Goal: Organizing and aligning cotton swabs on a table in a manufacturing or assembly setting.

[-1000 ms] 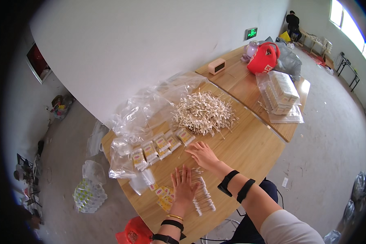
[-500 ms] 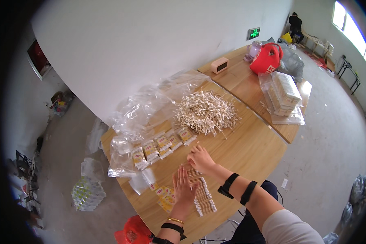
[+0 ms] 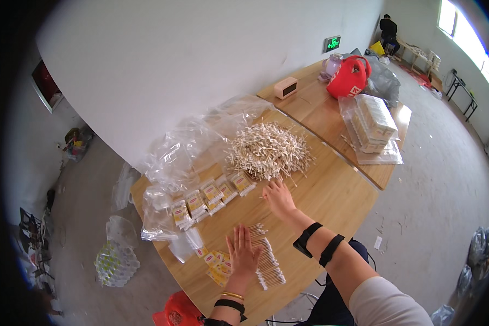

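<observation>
My left hand [image 3: 243, 252] lies flat, fingers stretched out, against the left side of a row of cotton swabs [image 3: 270, 264] laid side by side on the table. My right hand [image 3: 281, 200] is just off the near edge of a heap of loose cotton swabs [image 3: 269, 149]. Its fingers are curled together, and a thin pale swab end pokes out beside the fingertips. Yellow-and-white printed cards [image 3: 219, 267] are spread left of my left hand. Behind them stand small clear packs of swabs [image 3: 196, 203] with yellow labels, several in a line.
Crumpled clear plastic bags [image 3: 174, 157] cover the table's left and back edge. On the adjoining table are a pink clock [image 3: 286, 87], a red bag [image 3: 349, 79] and stacked swab packs [image 3: 376, 122]. A red plastic bag [image 3: 178, 309] hangs low at the front edge. A person [image 3: 388, 31] is far off.
My right hand has moved from the row's far end toward the heap. My left hand stays beside the row, and the far swabs of the row now show. The whole view has shifted slightly.
</observation>
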A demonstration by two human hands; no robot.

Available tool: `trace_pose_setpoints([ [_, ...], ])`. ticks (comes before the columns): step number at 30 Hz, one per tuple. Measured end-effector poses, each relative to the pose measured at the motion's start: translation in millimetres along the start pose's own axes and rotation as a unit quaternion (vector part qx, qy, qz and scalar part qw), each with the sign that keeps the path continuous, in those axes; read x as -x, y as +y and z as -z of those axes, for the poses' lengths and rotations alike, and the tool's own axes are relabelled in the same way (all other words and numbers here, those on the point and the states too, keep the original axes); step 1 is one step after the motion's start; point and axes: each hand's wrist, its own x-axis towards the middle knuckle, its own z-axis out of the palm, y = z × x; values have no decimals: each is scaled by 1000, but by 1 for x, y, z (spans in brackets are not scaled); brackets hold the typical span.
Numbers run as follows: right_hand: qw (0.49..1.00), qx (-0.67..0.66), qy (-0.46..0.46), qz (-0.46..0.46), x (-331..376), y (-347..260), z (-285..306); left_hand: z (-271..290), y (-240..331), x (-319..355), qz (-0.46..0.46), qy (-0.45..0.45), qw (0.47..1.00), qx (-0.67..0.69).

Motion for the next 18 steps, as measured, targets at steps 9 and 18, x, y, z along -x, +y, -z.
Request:
trace_pose_setpoints([
  [9, 973, -216, 79, 22, 45, -56, -5, 2, -1, 3, -8, 17, 1000, 5],
  [18, 924, -77, 210, -312, 21, 45, 10, -2, -1, 0, -14, 31, 999, 10],
])
